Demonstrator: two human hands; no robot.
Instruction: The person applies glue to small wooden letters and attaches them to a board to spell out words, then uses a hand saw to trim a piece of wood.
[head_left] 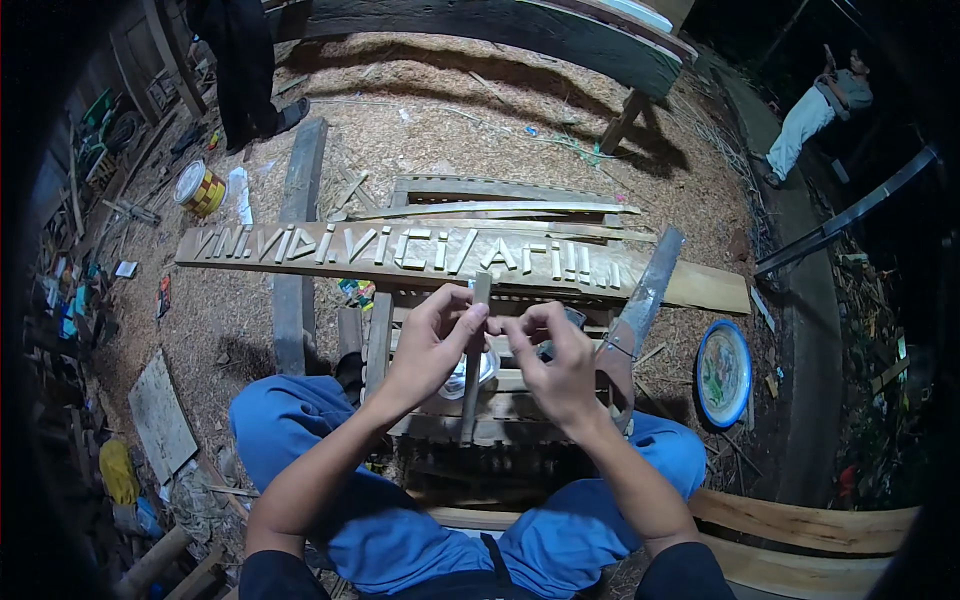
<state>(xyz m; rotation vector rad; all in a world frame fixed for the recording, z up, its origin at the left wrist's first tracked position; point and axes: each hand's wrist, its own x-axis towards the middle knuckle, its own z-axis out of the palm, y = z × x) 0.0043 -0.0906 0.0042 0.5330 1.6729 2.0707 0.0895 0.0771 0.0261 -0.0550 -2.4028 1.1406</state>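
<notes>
My left hand is closed on a narrow wooden strip, which stands nearly upright in front of me. Close beside it, my right hand has thumb and fingertips pinched together near the strip's upper part; whatever they hold is too small to make out. Beyond both hands lies a long wooden board bearing a row of pale wooden letter pieces. A handsaw rests just right of my right hand, its blade overlapping the board. Partly hidden behind the strip is a clear plastic container on a slatted wooden stand.
A heavy timber bench crosses the far side, with a person's dark-trousered legs at its left. Another person is at far right. A yellow-red bucket, a blue-rimmed round tray and planks lie around on sawdust-covered ground.
</notes>
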